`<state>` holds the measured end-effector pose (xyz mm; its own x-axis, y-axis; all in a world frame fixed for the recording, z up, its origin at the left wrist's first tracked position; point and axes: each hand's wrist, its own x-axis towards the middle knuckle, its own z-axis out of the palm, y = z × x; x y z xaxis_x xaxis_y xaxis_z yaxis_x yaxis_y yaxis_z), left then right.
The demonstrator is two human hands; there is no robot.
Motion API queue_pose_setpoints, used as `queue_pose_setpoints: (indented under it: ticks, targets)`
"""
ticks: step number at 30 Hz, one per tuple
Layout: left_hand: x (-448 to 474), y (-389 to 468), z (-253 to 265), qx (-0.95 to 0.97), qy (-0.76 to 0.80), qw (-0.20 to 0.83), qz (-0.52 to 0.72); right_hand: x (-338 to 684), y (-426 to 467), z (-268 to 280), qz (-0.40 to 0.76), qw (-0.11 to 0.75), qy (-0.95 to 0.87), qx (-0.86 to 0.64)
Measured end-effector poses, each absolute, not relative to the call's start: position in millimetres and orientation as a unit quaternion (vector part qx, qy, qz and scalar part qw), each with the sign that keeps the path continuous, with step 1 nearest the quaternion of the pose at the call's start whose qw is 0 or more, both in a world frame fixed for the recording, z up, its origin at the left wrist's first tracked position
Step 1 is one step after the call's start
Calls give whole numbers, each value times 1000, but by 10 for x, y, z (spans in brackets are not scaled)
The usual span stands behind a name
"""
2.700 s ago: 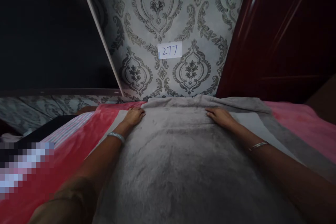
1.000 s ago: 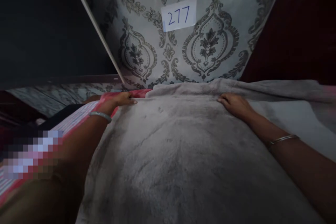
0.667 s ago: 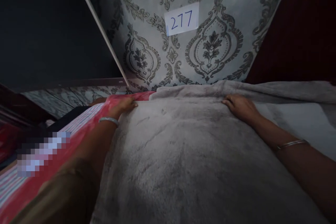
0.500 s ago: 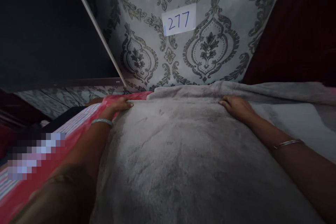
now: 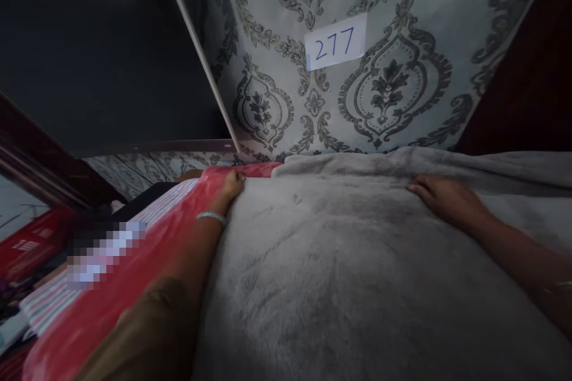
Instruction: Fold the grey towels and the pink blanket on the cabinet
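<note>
A grey plush blanket (image 5: pixel 322 262) lies spread out before me, its far edge running straight between my two hands. My left hand (image 5: pixel 233 184) is closed on the blanket's far left corner, beside the red cloth. At the far edge on the right, the fingers of my right hand (image 5: pixel 442 197) are pinched on the same blanket. Behind that edge lies another grey plush fold (image 5: pixel 348 164); whether it belongs to the same blanket I cannot tell.
Red cloth (image 5: pixel 179 250) and striped fabric (image 5: pixel 167 202) lie along the left. A large dark screen (image 5: pixel 102 59) stands at upper left. The patterned wall (image 5: pixel 286 89) behind bears a paper marked 277 (image 5: pixel 336 41). A dark red panel (image 5: pixel 527 95) is at right.
My view has turned left, so everything appears farther right in the picture. Both hands keep their hold on the blanket's far edge, which stays in about the same place.
</note>
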<state>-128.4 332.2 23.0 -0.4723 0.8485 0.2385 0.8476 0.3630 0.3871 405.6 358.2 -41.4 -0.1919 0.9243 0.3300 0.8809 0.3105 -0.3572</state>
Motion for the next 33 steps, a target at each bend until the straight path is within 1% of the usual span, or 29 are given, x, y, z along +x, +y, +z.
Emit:
queue_pose_setpoints:
  ticks: [4,8,10,11,14,16,19,21,29,33]
  targets:
    - [-1152,3270,156,530,827,-44,184,3984,3496,-320,35,230,-760,-607]
    - [-886,3163,365,539,823,-136,114,3921,3445,-250,21,214,-762,-611]
    - [-552,3075,485,605,767,-186,105,3900,3435,-231,21,208,-763,-611]
    - [-329,3017,521,661,718,-192,103,3890,3431,-223,21,206,-762,-613]
    - [441,2791,487,841,519,-127,87,3859,3417,-194,21,204,-761,-616]
    - [895,2622,361,882,457,-84,72,3837,3395,-161,20,201,-759,-619]
    - [1278,2430,130,879,474,-35,36,3802,3344,-80,27,188,-758,-624]
    - [1336,2386,18,869,494,-26,23,3779,3313,-17,33,176,-758,-627]
    - [1215,2532,-92,870,485,-65,58,3879,3301,126,3,127,-746,-654]
    - [1252,2515,-52,868,491,-62,36,4210,3189,190,0,100,-737,-669]
